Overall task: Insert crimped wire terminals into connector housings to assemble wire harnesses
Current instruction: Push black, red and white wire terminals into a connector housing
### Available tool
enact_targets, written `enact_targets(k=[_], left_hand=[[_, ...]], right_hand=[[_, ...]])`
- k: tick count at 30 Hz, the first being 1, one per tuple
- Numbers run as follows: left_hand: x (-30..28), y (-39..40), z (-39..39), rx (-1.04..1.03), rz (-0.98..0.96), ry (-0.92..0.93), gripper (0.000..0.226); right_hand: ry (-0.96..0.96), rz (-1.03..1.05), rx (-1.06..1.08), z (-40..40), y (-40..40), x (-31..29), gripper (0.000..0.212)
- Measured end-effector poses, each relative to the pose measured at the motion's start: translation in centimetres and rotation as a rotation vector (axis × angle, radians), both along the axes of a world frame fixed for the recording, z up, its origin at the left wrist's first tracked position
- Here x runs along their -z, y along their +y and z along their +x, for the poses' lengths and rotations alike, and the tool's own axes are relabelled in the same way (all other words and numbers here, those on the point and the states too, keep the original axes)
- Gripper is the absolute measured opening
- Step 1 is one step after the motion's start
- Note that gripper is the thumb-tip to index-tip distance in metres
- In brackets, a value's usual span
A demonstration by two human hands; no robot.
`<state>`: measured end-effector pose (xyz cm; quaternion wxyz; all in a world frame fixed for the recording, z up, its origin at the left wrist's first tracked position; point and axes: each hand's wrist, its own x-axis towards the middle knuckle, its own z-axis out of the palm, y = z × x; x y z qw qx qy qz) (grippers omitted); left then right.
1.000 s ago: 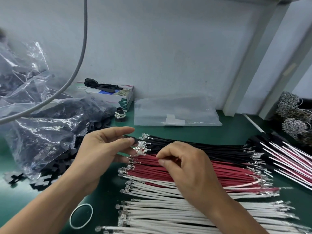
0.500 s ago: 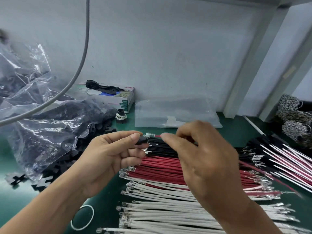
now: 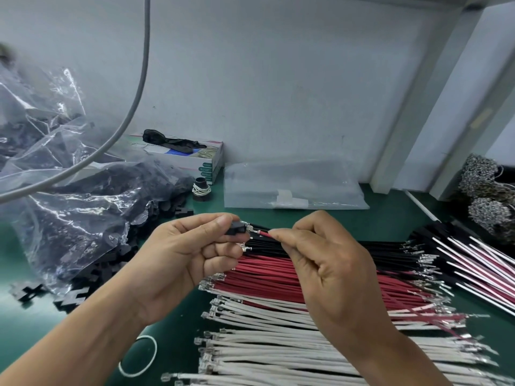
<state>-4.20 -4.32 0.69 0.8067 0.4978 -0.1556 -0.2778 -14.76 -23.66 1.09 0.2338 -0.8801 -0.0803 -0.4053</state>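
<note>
Green bench runs back to a grey wall. Above the black wires, the left hand pinches a black housing; the right hand pinches a red wire, its terminal touching the housing. Red wires and white wires lie nearer; bare bench lies behind the black wires.
</note>
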Motion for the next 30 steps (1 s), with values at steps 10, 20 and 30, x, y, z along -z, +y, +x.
enact_targets(k=[10, 20, 30], left_hand=[[0.00, 0.00, -0.17, 0.019, 0.023, -0.002, 0.068], [0.22, -0.13, -0.13, 0.044, 0.021, 0.017, 0.061], [0.35, -0.08, -0.01, 0.032, 0.011, 0.033, 0.058]], right_hand=[[0.031, -0.038, 0.033, -0.20, 0.13, 0.08, 0.019], [0.082, 0.146, -0.008, -0.21, 0.14, 0.19, 0.018], [0.038, 0.030, -0.017, -0.45, 0.27, 0.18, 0.021]])
